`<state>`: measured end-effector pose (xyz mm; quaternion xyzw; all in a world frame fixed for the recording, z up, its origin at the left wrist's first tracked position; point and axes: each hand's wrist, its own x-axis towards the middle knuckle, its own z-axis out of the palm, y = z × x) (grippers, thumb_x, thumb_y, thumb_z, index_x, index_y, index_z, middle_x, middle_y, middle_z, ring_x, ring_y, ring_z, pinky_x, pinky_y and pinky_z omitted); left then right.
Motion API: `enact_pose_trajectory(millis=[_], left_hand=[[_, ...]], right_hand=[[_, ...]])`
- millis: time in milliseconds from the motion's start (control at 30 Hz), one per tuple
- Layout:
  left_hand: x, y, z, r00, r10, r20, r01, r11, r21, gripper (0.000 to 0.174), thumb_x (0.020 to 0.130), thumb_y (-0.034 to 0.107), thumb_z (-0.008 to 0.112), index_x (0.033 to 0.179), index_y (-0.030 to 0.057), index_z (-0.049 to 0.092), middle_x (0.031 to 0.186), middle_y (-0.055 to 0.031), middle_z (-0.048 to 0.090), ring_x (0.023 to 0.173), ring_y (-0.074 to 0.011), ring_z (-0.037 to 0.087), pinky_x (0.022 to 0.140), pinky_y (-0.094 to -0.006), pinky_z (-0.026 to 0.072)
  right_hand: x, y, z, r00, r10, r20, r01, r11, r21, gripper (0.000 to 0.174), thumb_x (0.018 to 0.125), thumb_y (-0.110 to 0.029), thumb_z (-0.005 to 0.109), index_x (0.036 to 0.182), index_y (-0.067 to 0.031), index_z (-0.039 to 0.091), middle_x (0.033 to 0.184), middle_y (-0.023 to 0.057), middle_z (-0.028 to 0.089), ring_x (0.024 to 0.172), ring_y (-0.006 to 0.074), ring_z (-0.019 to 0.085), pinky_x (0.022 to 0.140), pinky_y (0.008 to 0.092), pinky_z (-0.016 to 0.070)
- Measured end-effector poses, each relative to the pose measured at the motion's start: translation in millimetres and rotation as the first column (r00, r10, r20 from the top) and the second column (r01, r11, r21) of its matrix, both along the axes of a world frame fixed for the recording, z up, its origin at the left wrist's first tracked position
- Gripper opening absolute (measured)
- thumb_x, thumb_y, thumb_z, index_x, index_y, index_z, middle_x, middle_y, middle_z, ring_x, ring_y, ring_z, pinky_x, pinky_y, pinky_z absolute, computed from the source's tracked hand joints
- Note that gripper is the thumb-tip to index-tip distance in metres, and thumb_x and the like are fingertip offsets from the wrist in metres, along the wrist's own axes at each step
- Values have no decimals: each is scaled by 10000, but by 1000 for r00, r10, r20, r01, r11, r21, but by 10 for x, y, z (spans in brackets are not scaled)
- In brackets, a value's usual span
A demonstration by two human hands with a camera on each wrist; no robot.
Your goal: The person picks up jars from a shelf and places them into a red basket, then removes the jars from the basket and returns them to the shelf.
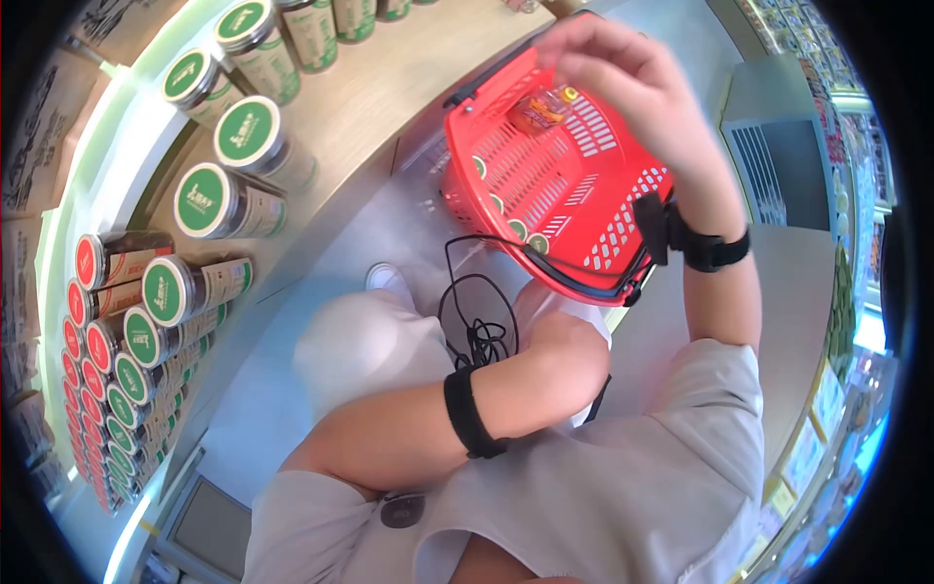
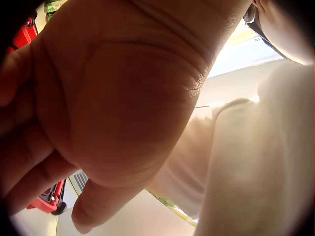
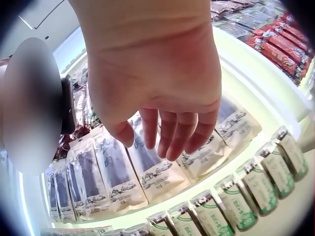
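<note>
My right hand is raised over the far right part of a red shopping basket. Its fingers hang loosely downward with nothing between them, as the right wrist view also shows. A small jar with a yellow cap lies in the basket, and several round green lids show along its side. In front of my body, my left hand is seen from the back, fingers hidden. The left wrist view shows its palm bare, fingers relaxed, the basket's red edge beyond them.
Green-lidded jars stand along the counter, with stacked red-lidded jars lower left. Pale printed bags line a lit shelf behind more jars. A black cable hangs coiled beside my legs. Another person's blurred head appears at left.
</note>
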<state>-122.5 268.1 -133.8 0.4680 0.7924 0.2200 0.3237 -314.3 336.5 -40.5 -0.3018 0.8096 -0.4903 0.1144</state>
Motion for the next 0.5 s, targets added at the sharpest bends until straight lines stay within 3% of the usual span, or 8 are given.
enact_pose_trajectory(millis=[33, 100, 200, 233, 300, 333, 400, 500], left_hand=[[-17, -58, 57, 1000, -17, -3, 17, 1000, -2, 125, 666, 90, 768, 780, 140, 774, 824, -49, 740, 794, -197, 716, 618, -293, 535], [-50, -126, 210, 996, -13, 88, 14, 1000, -12, 130, 714, 80, 674, 806, 95, 765, 866, -110, 737, 834, -261, 712, 669, -344, 547], [14, -13, 195, 993, -39, 113, 50, 994, -100, 145, 717, 73, 660, 812, 96, 767, 864, -116, 737, 843, -264, 716, 677, -348, 551], [32, 29, 191, 989, -40, 140, 62, 986, -156, 149, 719, 73, 655, 814, 98, 768, 870, -119, 738, 846, -267, 717, 680, -349, 552], [81, 84, 192, 990, -64, 129, 88, 977, -192, 167, 688, 85, 720, 841, 117, 777, 881, -90, 744, 858, -236, 719, 688, -320, 548], [102, 98, 197, 990, -69, 123, 95, 972, -217, 215, 657, 96, 785, 869, 136, 786, 892, -62, 751, 870, -205, 722, 697, -292, 544], [116, 99, 237, 988, -47, 149, 81, 968, -236, 232, 658, 96, 787, 888, 131, 785, 914, -66, 752, 877, -207, 723, 696, -294, 546], [86, 82, 291, 983, -28, 183, 77, 960, -268, 255, 661, 98, 788, 914, 121, 783, 944, -71, 752, 892, -209, 723, 699, -295, 548]], right_hand=[[8, 253, -268, 974, -109, 199, 90, 991, 103, 210, 952, -143, 575, 1077, 10, 647, 1009, 26, 674, 889, 122, 623, 807, 242, 498], [-18, 663, -992, 954, -175, 242, 68, 916, 396, 240, 934, -199, 613, 1089, -18, 647, 943, 22, 676, 860, 124, 618, 790, 275, 504], [-17, 1084, -2029, 914, -232, 333, -79, 702, 707, 469, 834, -375, 705, 1121, -6, 671, 968, 143, 698, 789, 227, 682, 705, 348, 548], [20, 1079, -2110, 912, -245, 329, -62, 710, 701, 469, 834, -375, 705, 1121, -6, 671, 968, 143, 698, 789, 227, 682, 705, 348, 548], [90, 936, -2253, 799, -253, 545, -419, 416, 807, 606, 795, -454, 721, 1187, 2, 646, 1052, 174, 692, 830, 269, 697, 707, 364, 555], [113, 933, -2344, 795, -259, 548, -416, 424, 804, 606, 795, -454, 721, 1187, 2, 646, 1052, 174, 692, 830, 269, 697, 707, 364, 555], [137, 916, -2510, 736, -235, 635, -596, 219, 772, 725, 775, -425, 739, 1360, -68, 503, 1130, 143, 676, 923, 277, 683, 741, 390, 572], [211, 1035, -2919, 686, -105, 720, -711, 114, 694, 686, 725, -489, 748, 1189, 7, 651, 1109, 187, 683, 847, 291, 707, 695, 404, 575]])
